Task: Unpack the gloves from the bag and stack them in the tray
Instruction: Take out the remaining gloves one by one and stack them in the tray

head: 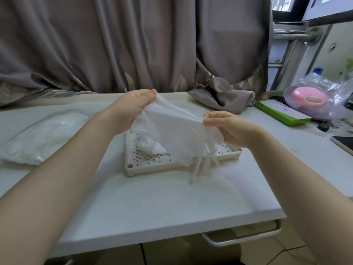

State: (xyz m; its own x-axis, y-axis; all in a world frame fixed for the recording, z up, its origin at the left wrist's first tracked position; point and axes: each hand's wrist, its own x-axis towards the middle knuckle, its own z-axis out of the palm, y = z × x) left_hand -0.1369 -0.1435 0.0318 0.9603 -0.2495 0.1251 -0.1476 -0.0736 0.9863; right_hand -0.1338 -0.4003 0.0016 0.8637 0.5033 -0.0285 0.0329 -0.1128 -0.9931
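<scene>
A thin, translucent white glove (172, 129) is stretched in the air between both hands, its fingers dangling down toward the table. My left hand (131, 106) pinches its upper left edge. At the right edge my right hand (227, 127) pinches the glove between thumb and fingers. Below the glove lies a cream perforated tray (133, 166) with a crumpled white glove (150, 146) inside it. The clear plastic bag (44, 136) full of white gloves lies on the table at the left.
The white table (152, 197) has a grey curtain (133, 44) behind it, with a bunch of curtain cloth (223, 96) resting on the back right. A green box (282, 113), a pink object in clear plastic (309, 98) and a dark tablet (343, 143) stand at the right.
</scene>
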